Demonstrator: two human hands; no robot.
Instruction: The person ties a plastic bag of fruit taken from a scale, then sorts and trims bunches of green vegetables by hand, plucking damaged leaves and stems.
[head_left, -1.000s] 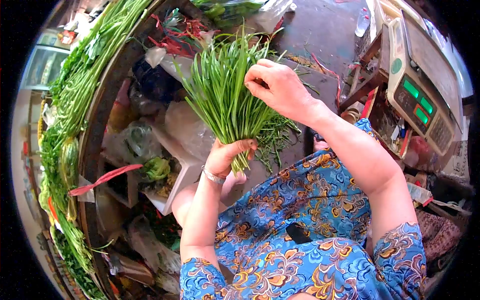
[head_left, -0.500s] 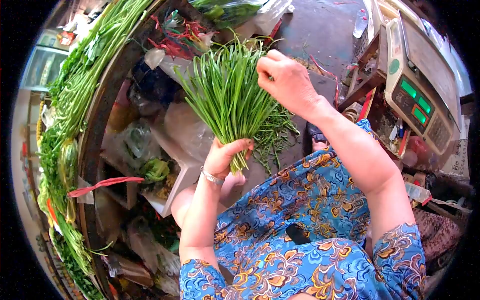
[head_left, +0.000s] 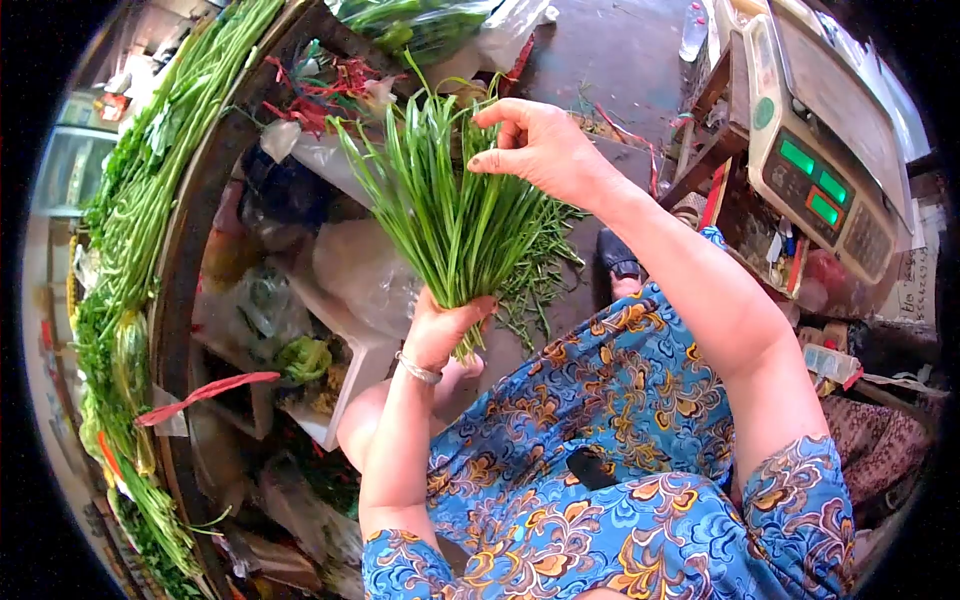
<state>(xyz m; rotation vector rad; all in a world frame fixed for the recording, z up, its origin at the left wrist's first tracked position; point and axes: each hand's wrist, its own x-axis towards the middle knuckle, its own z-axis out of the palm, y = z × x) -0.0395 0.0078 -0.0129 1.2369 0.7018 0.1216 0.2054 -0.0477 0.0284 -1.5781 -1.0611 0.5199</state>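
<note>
My left hand [head_left: 445, 325] is wrapped round the lower end of a bunch of green chives [head_left: 455, 215], with a bracelet on that wrist. The pale cut ends stick out below the fist, and the long leaves fan upward. At the upper right edge of the leaves is my right hand [head_left: 545, 150]. Its thumb and forefinger are apart, and I see nothing held between them. Loose bits of green leaf [head_left: 540, 265] lie on the floor behind the bunch.
Long-stemmed greens [head_left: 165, 210] line a curved ledge on the left. Red ties [head_left: 330, 95] and bagged greens [head_left: 420, 25] are at the top. A lit digital scale [head_left: 820, 150] stands on the right. A white foam box [head_left: 350, 390] sits below left.
My right thumb and forefinger have parted from a closed pinch, and the hand has shifted slightly left. The bunch stays in my left hand, a little lower in view.
</note>
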